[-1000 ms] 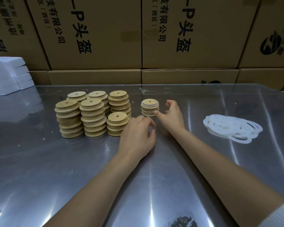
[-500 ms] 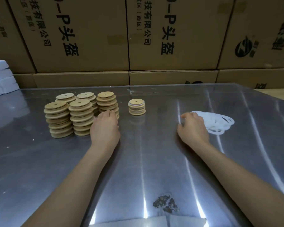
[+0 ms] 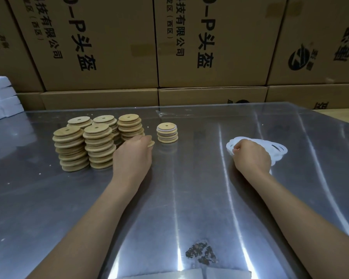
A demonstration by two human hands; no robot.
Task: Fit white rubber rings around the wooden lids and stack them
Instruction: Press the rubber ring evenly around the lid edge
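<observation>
Lids in five bare wooden stacks [image 3: 85, 141] stand on the steel table [image 3: 189, 198], the landmark being a short stack of ringed lids [image 3: 167, 132] just right of them. Left of that short stack, the left hand [image 3: 132, 158] lies knuckles up, fingers curled over a single wooden lid [image 3: 150, 143] whose edge peeks out past the fingertips; the grip underneath is hidden. Well to the right of the short stack, the right hand [image 3: 251, 156] rests on a pile of white rubber rings [image 3: 274, 151], fingertips bent and pinching at the pile's left edge. Cardboard boxes [image 3: 117, 47] rise behind the short stack.
</observation>
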